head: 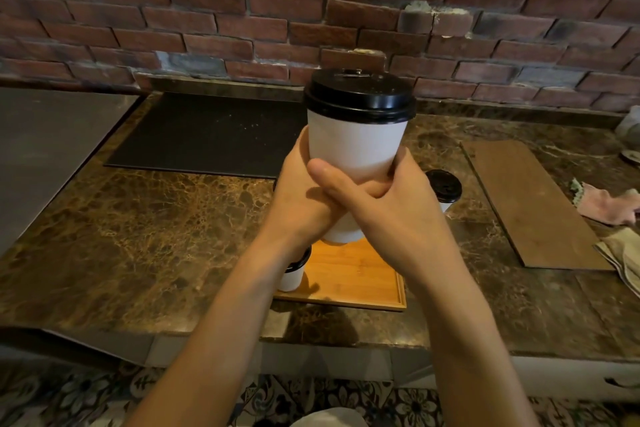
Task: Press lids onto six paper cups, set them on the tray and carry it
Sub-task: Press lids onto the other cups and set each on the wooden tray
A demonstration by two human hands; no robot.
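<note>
Raised cup (356,149) partly hides tray (356,277) (board (530,204) right)

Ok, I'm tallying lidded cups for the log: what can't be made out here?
Head view only.
Tray: far part behind the held cup; cups there uncountable.
Near cup: mostly behind the left hand and wrist.
Far cup: base behind the right hand; on the tray or not, unclear.
</note>
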